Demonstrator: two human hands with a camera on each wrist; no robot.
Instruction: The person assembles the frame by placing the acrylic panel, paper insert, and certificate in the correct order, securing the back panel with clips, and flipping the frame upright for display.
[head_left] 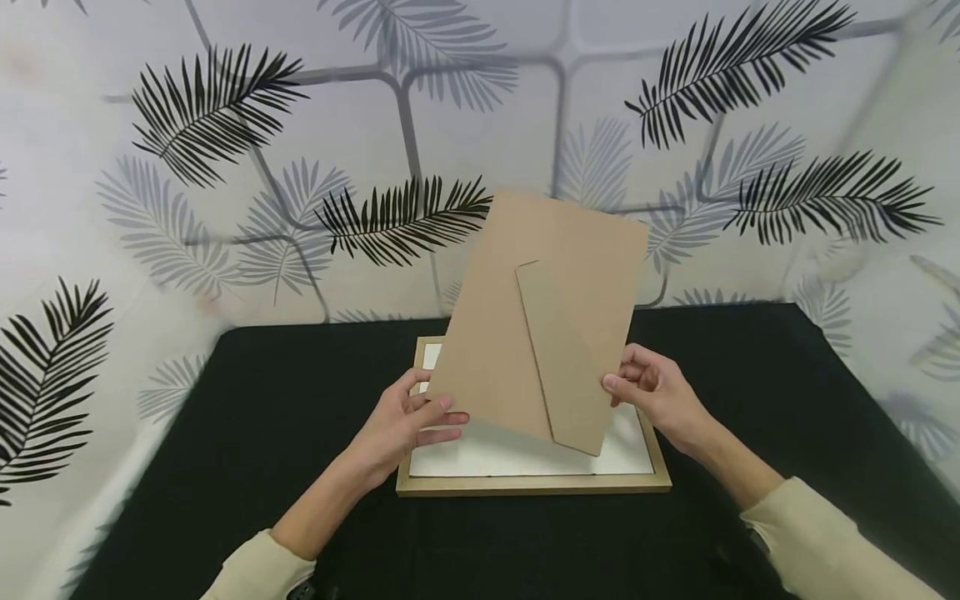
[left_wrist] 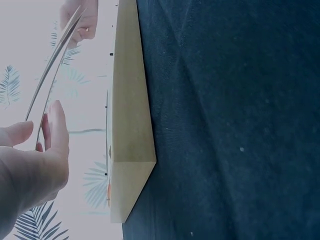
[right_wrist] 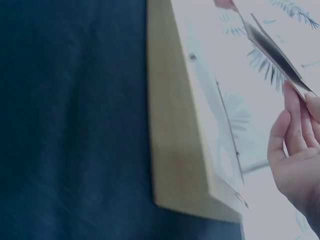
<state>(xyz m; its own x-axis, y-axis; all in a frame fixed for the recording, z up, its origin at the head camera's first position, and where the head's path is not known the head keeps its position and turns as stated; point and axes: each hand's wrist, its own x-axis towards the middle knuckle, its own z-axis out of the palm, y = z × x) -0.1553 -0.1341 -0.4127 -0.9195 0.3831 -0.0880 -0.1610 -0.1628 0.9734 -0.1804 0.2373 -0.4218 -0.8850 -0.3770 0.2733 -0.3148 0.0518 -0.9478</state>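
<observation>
A brown picture-frame backing board (head_left: 483, 333) is held tilted above a light wooden picture frame (head_left: 532, 485). A stand flap (head_left: 566, 367) lies along the board's face. My left hand (head_left: 401, 425) pinches the board's lower left corner between thumb and fingers. At its right edge, my right hand (head_left: 663, 396) grips the board between thumb and curled fingers. The frame lies flat on the black cloth, with a white sheet (head_left: 495, 454) inside it; the board hides much of its far part. Small dark tabs along the frame's inner edge show in the left wrist view.
Black cloth (head_left: 300, 400) covers the table around the frame. Behind the table hangs a pale curtain (head_left: 480, 125) printed with dark and grey palm leaves. Both forearms wear light sleeves (head_left: 832, 533), and a dark band shows at the left wrist.
</observation>
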